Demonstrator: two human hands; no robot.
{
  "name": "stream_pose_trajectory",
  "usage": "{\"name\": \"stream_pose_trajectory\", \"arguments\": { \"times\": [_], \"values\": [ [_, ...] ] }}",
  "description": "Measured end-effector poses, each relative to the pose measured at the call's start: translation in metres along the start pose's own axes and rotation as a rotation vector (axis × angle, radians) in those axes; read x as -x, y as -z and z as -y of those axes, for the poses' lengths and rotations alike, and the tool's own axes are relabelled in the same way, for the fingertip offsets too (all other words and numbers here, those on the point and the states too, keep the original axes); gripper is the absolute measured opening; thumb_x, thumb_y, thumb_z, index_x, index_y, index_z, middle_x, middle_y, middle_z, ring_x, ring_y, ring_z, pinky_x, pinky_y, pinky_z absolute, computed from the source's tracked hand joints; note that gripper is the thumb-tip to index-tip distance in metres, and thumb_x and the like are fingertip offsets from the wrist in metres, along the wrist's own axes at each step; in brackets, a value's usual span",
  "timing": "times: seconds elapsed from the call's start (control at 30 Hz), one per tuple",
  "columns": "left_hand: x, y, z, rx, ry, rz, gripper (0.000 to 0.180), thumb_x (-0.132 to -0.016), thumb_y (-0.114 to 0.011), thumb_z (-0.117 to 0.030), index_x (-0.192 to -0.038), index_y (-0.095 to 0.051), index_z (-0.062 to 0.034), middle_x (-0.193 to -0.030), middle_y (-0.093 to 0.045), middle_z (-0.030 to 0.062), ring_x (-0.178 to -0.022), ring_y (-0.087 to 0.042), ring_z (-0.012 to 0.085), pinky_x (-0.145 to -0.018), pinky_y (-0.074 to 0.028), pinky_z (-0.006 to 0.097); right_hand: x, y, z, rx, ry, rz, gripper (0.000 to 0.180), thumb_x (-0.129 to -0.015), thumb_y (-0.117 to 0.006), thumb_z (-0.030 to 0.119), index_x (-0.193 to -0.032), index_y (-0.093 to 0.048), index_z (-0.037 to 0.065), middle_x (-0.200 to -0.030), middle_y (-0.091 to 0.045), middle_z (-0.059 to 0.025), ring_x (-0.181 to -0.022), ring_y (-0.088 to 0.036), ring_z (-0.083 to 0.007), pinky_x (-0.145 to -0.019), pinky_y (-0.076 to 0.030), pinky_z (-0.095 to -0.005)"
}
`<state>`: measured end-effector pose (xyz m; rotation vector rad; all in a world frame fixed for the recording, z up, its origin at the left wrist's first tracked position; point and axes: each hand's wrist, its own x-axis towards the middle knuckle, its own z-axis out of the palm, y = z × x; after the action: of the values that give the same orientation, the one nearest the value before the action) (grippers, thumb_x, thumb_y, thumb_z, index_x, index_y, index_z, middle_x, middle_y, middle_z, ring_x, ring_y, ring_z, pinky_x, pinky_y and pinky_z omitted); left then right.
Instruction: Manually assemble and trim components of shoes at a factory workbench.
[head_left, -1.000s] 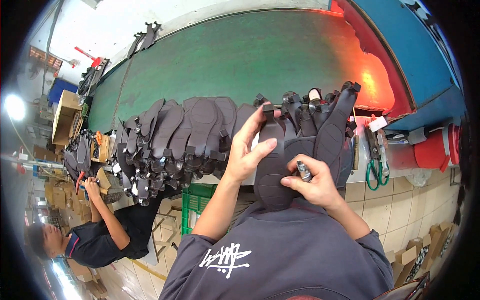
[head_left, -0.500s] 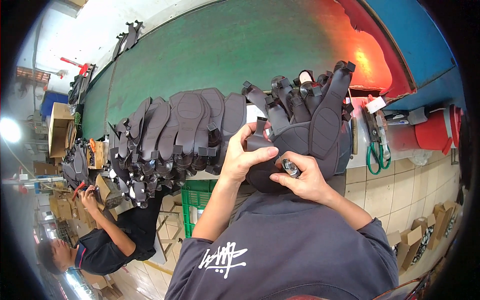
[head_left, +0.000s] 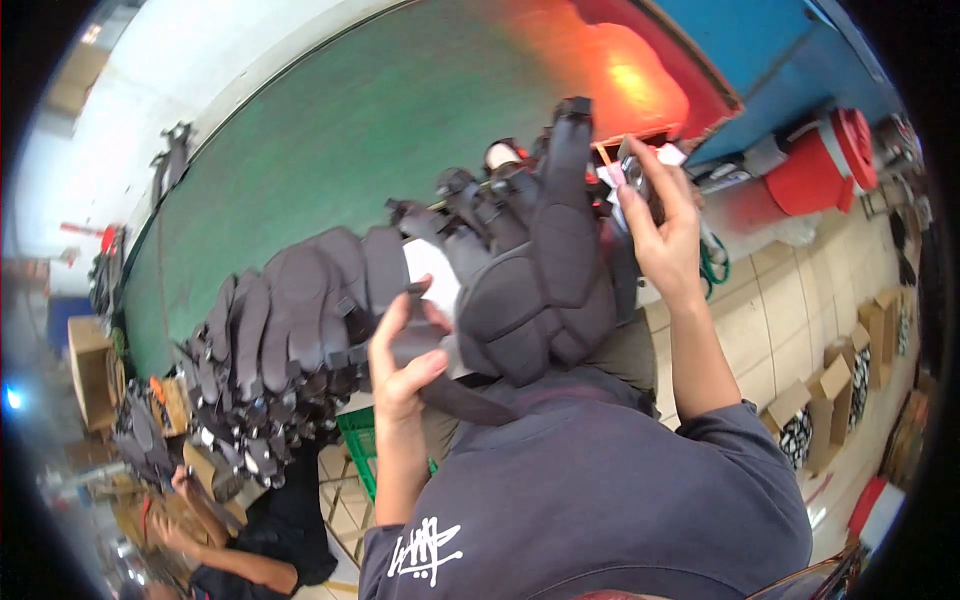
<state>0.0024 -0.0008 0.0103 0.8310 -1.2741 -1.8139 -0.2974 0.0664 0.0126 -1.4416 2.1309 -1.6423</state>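
My left hand (head_left: 402, 375) pinches a dark padded strap (head_left: 470, 400), whose end extends from my fingers toward my chest. Just right of it lies a larger black foam-padded piece (head_left: 505, 305), its seamed panels facing up. From that piece a long padded arm (head_left: 568, 190) with a black tab points away from me. Out to the right, my right hand (head_left: 668, 215) is raised beside the piece, thumb and fingers closed on a small shiny metal tool (head_left: 634, 172). The exact kind of tool is blurred.
Many similar black padded pieces (head_left: 290, 310) overlap along the near edge of the green tabletop (head_left: 330, 150). Green-handled scissors (head_left: 716, 262) lie at the right, near a red bucket (head_left: 815, 175). Open cardboard boxes (head_left: 830, 390) stand on the tiled floor. A co-worker's arm (head_left: 235, 560) shows at lower left.
My right hand has moved away from my left, up and to the right, with the metal tool. My left hand has shifted left with the strap. The whole view has turned.
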Motion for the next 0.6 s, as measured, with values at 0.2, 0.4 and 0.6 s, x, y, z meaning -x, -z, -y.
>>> {"name": "stream_pose_trajectory", "arguments": {
  "times": [0.2, 0.4, 0.6],
  "values": [
    [-0.004, -0.006, -0.006, -0.507, -0.417, -0.099, 0.073, -0.054, -0.087, -0.024, -0.114, -0.056, 0.0052, -0.102, -0.055, 0.0100, -0.096, -0.055, 0.0207, -0.089, -0.043, 0.033, 0.019, 0.013, -0.067, 0.314, -0.076, 0.000, 0.047, -0.079, -0.073, 0.012, -0.125, -0.064, 0.011, -0.095, -0.064, -0.0102, -0.086, -0.062, -0.0262, -0.079, -0.049, -0.0335],
    [0.006, -0.016, -0.004, -0.704, -0.237, 0.183, 0.065, -0.054, -0.085, -0.021, -0.105, -0.057, 0.0082, -0.103, -0.058, 0.0136, -0.090, -0.055, 0.0224, -0.081, -0.046, 0.032, 0.011, 0.001, -0.072, 0.563, 0.234, -0.157, 0.032, -0.078, -0.070, 0.007, -0.109, -0.068, 0.011, -0.097, -0.065, -0.0068, -0.092, -0.058, -0.0281, -0.082, -0.046, -0.0396],
    [0.020, -0.005, 0.017, -0.349, -0.091, 0.129, 0.085, -0.055, -0.085, -0.017, -0.129, -0.052, 0.0110, -0.104, -0.059, 0.0111, -0.093, -0.056, 0.0178, -0.084, -0.046, 0.030, 0.030, 0.007, -0.065, 0.721, 0.192, 0.085, 0.020, -0.077, -0.071, 0.014, -0.097, -0.070, 0.014, -0.086, -0.061, -0.0001, -0.086, -0.056, -0.0243, -0.072, -0.041, -0.0400]
  ]
}}
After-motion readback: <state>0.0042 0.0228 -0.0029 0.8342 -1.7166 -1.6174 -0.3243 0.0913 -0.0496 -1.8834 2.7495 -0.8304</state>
